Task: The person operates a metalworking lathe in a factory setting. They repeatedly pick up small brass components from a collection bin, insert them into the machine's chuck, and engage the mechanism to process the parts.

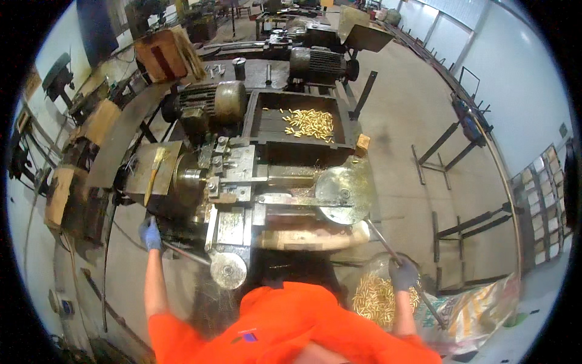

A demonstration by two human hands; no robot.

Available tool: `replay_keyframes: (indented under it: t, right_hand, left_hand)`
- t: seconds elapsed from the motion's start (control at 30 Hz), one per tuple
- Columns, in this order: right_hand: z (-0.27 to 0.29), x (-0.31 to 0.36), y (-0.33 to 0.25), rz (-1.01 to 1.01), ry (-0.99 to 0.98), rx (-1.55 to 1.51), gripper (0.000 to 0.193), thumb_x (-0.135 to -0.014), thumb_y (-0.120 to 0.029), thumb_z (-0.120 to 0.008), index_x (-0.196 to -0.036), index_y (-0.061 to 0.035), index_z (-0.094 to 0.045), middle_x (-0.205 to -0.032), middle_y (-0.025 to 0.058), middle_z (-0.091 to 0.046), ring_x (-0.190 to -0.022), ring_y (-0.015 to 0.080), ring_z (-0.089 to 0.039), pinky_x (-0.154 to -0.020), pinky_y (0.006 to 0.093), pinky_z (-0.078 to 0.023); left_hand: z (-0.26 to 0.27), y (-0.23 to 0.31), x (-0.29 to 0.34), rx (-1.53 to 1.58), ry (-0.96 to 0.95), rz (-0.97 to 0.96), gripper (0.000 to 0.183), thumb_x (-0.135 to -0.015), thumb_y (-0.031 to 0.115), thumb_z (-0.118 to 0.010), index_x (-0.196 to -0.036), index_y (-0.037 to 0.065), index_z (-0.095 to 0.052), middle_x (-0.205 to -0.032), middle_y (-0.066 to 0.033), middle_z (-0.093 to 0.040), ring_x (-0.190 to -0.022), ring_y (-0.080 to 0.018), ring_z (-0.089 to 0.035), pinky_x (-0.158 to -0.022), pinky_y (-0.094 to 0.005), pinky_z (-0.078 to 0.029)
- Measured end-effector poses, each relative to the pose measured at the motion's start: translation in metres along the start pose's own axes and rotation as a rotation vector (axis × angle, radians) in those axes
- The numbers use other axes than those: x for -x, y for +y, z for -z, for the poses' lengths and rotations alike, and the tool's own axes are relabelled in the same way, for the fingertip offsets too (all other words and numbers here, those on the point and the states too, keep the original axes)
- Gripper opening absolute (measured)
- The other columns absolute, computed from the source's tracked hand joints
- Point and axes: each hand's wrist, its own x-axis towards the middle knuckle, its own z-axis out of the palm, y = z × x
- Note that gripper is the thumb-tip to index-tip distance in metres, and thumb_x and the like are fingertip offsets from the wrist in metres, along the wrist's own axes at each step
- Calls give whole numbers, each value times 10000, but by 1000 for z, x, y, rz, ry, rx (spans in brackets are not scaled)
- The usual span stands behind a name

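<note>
My left hand [150,234], in a blue glove, is closed at the outer end of a metal lever rod [187,253]. That rod runs to a round metal disc [228,270] at the near end of a small bench machine [235,182]. On the right, my dark-gloved right hand [404,273] grips a longer lever rod [382,236], which slants down from a larger round metal plate [344,194]. Beneath my right arm a round container [359,278] holds many small brass-coloured cylindrical pieces [377,300]. A flat bar [297,200] lies across the machine toward the large plate.
Behind the machine stands a dark metal tray [267,124] with more brass-coloured pieces [310,123]. An electric motor [212,102] sits left of it. A brush [157,173] rests on the machine's left cover. Metal stands [439,148] and a printed sack [479,309] are at right.
</note>
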Motion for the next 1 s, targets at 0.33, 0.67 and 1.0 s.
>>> replay_keyframes:
  t: [0.33,0.67,1.0]
  right_hand:
    - [-51,-215,-10,48,-280,480,377,-713,-437,-582,-921,-130,-654,-942,140,-637,-946,319,-587,-858,454,-414]
    - [-33,-259,-29,-6,-390,442,397,-723,-352,-593,-1044,-119,-598,-1110,140,-580,-1093,291,-505,-952,456,-325]
    - [-22,-226,65,18,-287,664,419,-786,-467,-487,-910,-98,-641,-907,176,-628,-847,363,-597,-759,446,-453]
  left_hand:
    - [-1,28,20,335,-122,86,259,-810,195,-603,-934,-31,-631,-791,-76,-643,-657,-158,-557,-623,-293,-457]
    - [75,-38,46,160,-165,166,174,-788,157,-637,-812,-15,-630,-629,-34,-574,-515,-110,-494,-477,-267,-406]
    - [124,-60,139,124,55,284,120,-795,122,-628,-791,2,-625,-599,-44,-564,-471,-116,-493,-425,-266,-393]
